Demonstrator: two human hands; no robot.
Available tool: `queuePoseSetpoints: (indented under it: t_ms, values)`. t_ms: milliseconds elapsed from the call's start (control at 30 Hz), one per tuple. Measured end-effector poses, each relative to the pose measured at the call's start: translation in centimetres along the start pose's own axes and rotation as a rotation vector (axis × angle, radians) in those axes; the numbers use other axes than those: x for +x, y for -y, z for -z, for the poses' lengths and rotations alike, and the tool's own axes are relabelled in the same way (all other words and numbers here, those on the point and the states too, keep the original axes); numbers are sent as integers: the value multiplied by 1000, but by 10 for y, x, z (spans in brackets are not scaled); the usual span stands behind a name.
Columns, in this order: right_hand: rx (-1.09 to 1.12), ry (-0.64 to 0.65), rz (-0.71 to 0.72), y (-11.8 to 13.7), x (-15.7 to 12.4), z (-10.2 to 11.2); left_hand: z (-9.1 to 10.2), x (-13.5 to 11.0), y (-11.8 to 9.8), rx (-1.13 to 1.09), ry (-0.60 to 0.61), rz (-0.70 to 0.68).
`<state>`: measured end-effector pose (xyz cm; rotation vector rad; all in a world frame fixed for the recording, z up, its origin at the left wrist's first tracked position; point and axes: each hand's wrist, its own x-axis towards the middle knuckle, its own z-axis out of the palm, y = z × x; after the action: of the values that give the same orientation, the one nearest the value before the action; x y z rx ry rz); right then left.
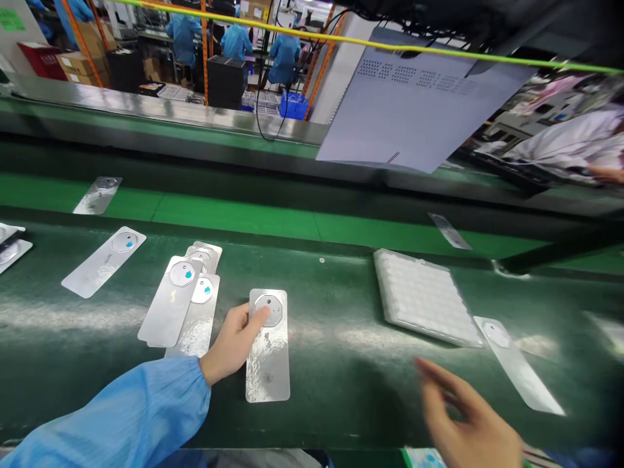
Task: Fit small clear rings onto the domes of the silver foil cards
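Observation:
My left hand (238, 341), in a blue sleeve, is closed on a flat silver panel (269, 380) with rounded corners. The thumb presses on its octagonal window near the top; dark characters are printed below. Left of it, several similar panels (168, 305) overlap in a loose pile, some with blue marks on their octagons. Over the belt at the lower right is my right hand (465, 416), blurred, with fingers stretched out and nothing visible in them. Beyond it lies a clear plastic tray (419, 296) with rows of white round pieces.
Another silver panel (519, 367) lies right of the tray, and one more (104, 260) at left. Two sit on the brighter green strip behind. A grey board (390, 104) hangs overhead near a yellow-green cord (292, 31). People in blue work in the background.

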<state>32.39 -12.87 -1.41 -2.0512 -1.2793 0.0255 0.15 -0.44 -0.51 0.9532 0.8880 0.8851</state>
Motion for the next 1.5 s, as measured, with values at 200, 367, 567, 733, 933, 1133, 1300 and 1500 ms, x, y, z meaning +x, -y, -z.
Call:
queuePoseSetpoints:
  t_ms: [200, 367, 567, 733, 933, 1133, 1300, 1500]
  values:
    - [341, 391, 111, 114, 21, -65, 0, -1, -1, -9, 31, -55]
    - [675, 965, -15, 148, -9, -88, -1, 1, -2, -68, -40, -65]
    - [691, 879, -60, 145, -29, -87, 0, 2, 0, -8, -107, -16]
    - [710, 830, -110, 141, -44, -79, 2, 3, -1, 41, -144, 3]
    - [638, 318, -288, 77, -19, -23, 8, -5, -4, 267, 102, -107]
    - [490, -229, -539, -40, 18, 58, -3, 68, -11, 996, 173, -524]
    - [427, -263, -571, -81, 35, 62, -52, 173, -30, 1346, 152, -673]
    - [450, -256, -528, -96, 63, 46, -77, 208, -41, 1486, 151, -608]
